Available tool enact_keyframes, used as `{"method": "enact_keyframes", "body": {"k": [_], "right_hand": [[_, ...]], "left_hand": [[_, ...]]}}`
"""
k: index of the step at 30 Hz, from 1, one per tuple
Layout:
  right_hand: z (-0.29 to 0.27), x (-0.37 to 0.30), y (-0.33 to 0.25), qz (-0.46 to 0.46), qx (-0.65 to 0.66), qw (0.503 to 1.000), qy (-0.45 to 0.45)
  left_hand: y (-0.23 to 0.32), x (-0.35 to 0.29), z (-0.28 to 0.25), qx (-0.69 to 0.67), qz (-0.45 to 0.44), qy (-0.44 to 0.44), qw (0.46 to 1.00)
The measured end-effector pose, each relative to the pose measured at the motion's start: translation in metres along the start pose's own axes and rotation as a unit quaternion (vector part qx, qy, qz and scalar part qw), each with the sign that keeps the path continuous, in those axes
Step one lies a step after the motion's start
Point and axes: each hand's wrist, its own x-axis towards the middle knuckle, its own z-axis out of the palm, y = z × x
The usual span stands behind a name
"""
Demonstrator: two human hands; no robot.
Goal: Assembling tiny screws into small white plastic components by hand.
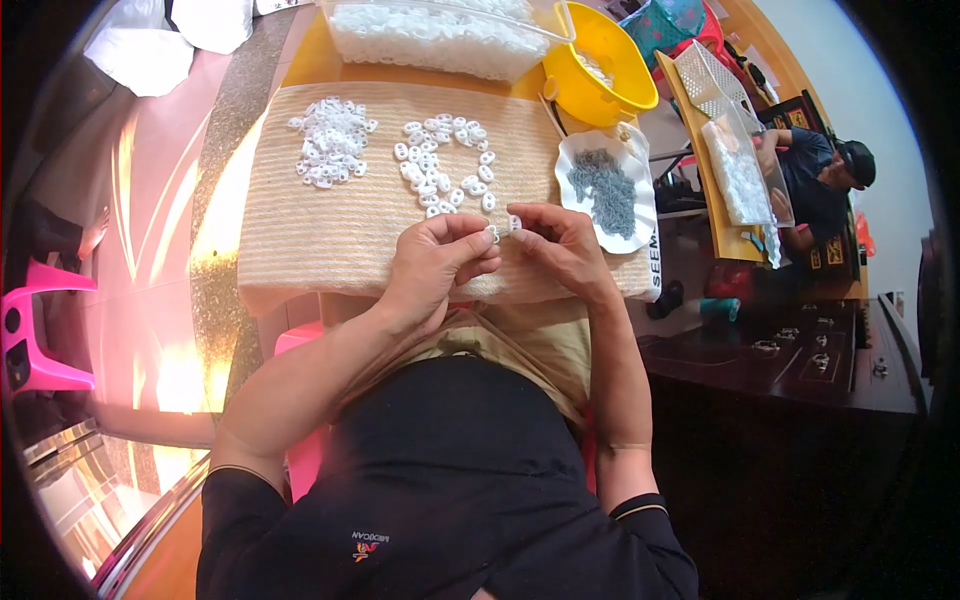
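Observation:
Above the near edge of the towel-covered table, my left hand [440, 262] pinches a small white plastic piece [492, 233] between thumb and fingers. Close beside it, my right hand [565, 250] holds another small white oval piece [514, 224], which has holes in it. The fingertips of both hands nearly meet. Just beyond them lies a loose ring of white oval pieces [425, 168], and a denser pile of white pieces [335, 140] sits to the left. Right of my hands, a white scalloped dish [640, 185] holds many small grey parts [603, 195].
At the far edge stand a clear bin [440, 72] full of white pieces and a yellow basin [590, 95]. A striped towel [300, 230] covers the table. Another person [825, 175] works at the right by a second bin [735, 170]. A pink stool [45, 340] stands left.

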Motion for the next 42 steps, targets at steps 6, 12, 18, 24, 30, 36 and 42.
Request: {"method": "enact_keyframes", "body": {"k": [6,12,18,24,30,36,42], "right_hand": [[0.002,-0.003,0.007,0.026,0.082,0.996,-0.004],[0.003,-0.003,0.012,0.015,0.151,0.988,-0.014],[0.006,-0.004,0.013,0.022,0.167,0.986,-0.004],[0.006,-0.005,0.015,0.012,0.169,0.986,-0.003],[0.006,-0.005,0.017,0.008,0.192,0.981,0.000],[0.006,-0.006,0.016,0.007,0.200,0.980,-0.007],[0.008,-0.006,0.017,0.010,0.204,0.979,0.003]], "left_hand": [[0.000,0.000,0.000,0.010,-0.001,0.002,1.000],[0.000,0.000,0.001,0.023,-0.002,0.000,1.000],[0.001,-0.001,0.001,0.033,-0.006,0.001,0.999],[0.001,0.000,0.001,0.039,-0.008,-0.005,0.999],[0.000,0.000,0.001,0.043,-0.011,-0.001,0.999],[0.003,-0.002,0.005,0.049,-0.013,0.001,0.999],[0.002,-0.002,0.003,0.050,-0.012,-0.006,0.999]]}}
